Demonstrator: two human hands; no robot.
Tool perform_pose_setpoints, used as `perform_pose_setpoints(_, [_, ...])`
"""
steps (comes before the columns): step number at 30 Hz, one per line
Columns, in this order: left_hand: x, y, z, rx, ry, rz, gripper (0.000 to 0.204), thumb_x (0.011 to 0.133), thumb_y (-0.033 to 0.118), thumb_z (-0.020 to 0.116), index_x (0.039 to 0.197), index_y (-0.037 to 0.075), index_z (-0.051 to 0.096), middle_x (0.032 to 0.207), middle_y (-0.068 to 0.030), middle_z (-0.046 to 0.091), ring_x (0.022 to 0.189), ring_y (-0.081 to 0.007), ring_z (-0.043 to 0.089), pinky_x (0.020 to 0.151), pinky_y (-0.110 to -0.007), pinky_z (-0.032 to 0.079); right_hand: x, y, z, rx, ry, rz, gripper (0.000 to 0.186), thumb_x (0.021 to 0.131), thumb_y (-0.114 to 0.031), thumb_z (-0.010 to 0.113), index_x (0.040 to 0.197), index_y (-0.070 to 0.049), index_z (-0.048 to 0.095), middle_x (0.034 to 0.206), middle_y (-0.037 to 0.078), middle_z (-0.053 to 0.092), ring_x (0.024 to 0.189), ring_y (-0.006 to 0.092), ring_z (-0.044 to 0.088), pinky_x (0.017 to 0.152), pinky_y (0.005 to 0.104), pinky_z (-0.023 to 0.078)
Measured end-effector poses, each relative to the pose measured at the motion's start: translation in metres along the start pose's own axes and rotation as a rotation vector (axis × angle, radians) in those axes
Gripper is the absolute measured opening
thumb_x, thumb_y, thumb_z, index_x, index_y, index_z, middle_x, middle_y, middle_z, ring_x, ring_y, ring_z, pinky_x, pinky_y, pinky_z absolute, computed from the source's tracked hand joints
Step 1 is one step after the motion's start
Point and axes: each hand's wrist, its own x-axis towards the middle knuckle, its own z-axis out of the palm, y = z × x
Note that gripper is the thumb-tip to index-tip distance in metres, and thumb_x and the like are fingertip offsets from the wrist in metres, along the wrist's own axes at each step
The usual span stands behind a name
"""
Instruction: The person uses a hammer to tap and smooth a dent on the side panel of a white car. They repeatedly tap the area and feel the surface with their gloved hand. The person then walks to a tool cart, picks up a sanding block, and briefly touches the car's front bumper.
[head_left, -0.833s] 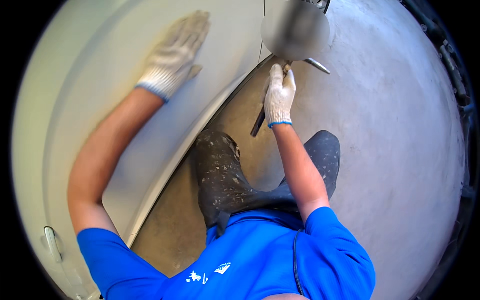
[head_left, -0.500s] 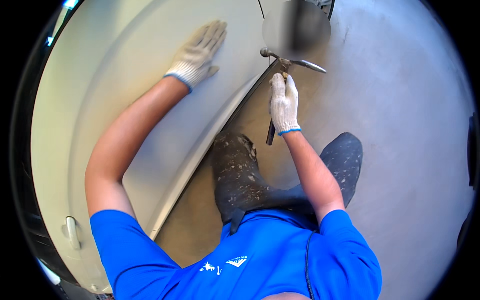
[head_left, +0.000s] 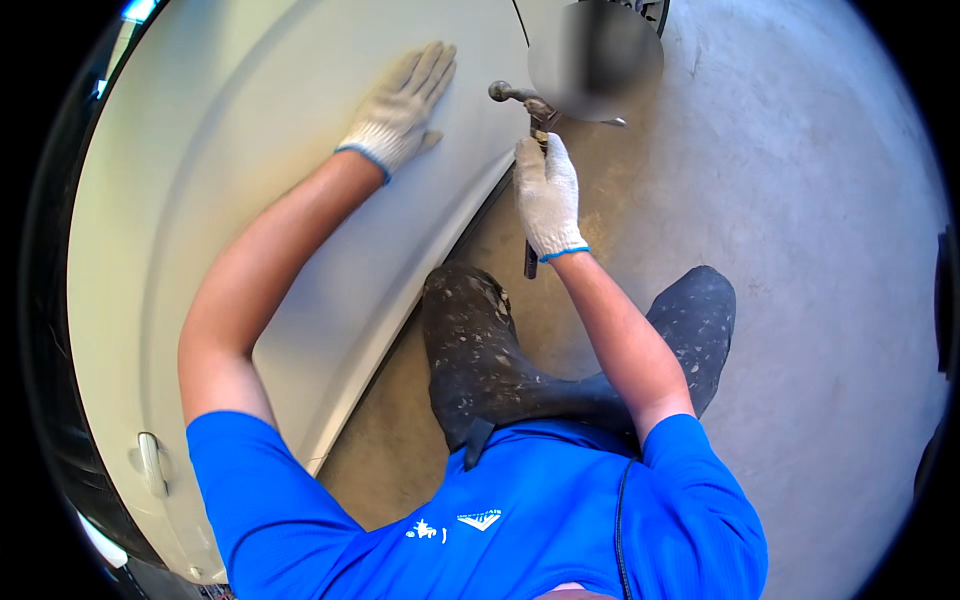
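Note:
My left hand [head_left: 400, 105], in a white knit glove with a blue cuff, lies flat with fingers outstretched on a pale car door panel [head_left: 300, 300]. In a matching glove, my right hand [head_left: 548, 195] is wrapped round the handle of a body hammer [head_left: 535, 120]. The hammer has a small round knob at one end of its head and a long tapered point at the other. Its head is up near the lower part of the door, and the handle's end sticks out below my wrist. A blurred round patch hides part of the pointed end.
A door handle [head_left: 151, 464] sits at the lower left of the panel. The door's bottom edge runs diagonally beside my left knee. Grey concrete floor [head_left: 820, 330] stretches to the right. My legs [head_left: 480, 350], in dark spotted trousers, are bent beneath me.
My right hand has moved a little to the left and up with the hammer, bringing the rounded knob over the door panel. My left hand stays in the same place on the panel.

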Motion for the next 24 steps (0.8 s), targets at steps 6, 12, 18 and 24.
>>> perform_pose_setpoints(6, [-0.088, -0.003, -0.023, -0.076, -0.074, 0.031, 0.100, 0.073, 0.051, 0.071, 0.151, -0.001, 0.034, 0.162, -0.0116, 0.027, 0.149, -0.0249, 0.026, 0.123, -0.037, 0.022, 0.018, 0.000, 0.040, 0.064, -0.047, -0.007, 0.028, 0.103, -0.034, 0.052, 0.095, -0.007, 0.052, 0.063, -0.004, 0.043, 0.049, 0.0060, 0.040, 0.043, 0.0257, 0.034])
perform_pose_setpoints(12, [-0.139, -0.004, -0.039, -0.059, -0.106, 0.020, 0.090, 0.079, 0.047, 0.068, 0.150, 0.002, 0.036, 0.160, -0.0109, 0.030, 0.148, -0.0248, 0.028, 0.122, -0.038, 0.023, 0.012, -0.007, 0.068, 0.470, 0.243, -0.038, 0.033, 0.104, -0.039, 0.050, 0.090, -0.009, 0.052, 0.062, -0.004, 0.042, 0.048, 0.0058, 0.037, 0.042, 0.0260, 0.031])
perform_pose_setpoints(18, [-0.142, -0.001, -0.043, -0.021, -0.129, 0.014, 0.082, 0.084, 0.044, 0.065, 0.149, 0.002, 0.038, 0.160, -0.0111, 0.031, 0.148, -0.0256, 0.028, 0.122, -0.039, 0.023, 0.019, 0.005, 0.072, 0.152, 0.237, -0.108, 0.038, 0.105, -0.040, 0.050, 0.083, -0.008, 0.052, 0.062, -0.004, 0.041, 0.055, 0.0066, 0.037, 0.046, 0.0298, 0.032])
perform_pose_setpoints(24, [-0.142, -0.001, -0.039, -0.041, -0.095, 0.023, 0.081, 0.084, 0.043, 0.065, 0.148, 0.002, 0.040, 0.159, -0.0112, 0.033, 0.147, -0.0257, 0.029, 0.121, -0.039, 0.024, 0.022, -0.006, 0.080, -0.033, 0.200, -0.171, 0.039, 0.104, -0.034, 0.052, 0.076, -0.006, 0.050, 0.060, -0.004, 0.039, 0.056, 0.0095, 0.035, 0.048, 0.0331, 0.030])
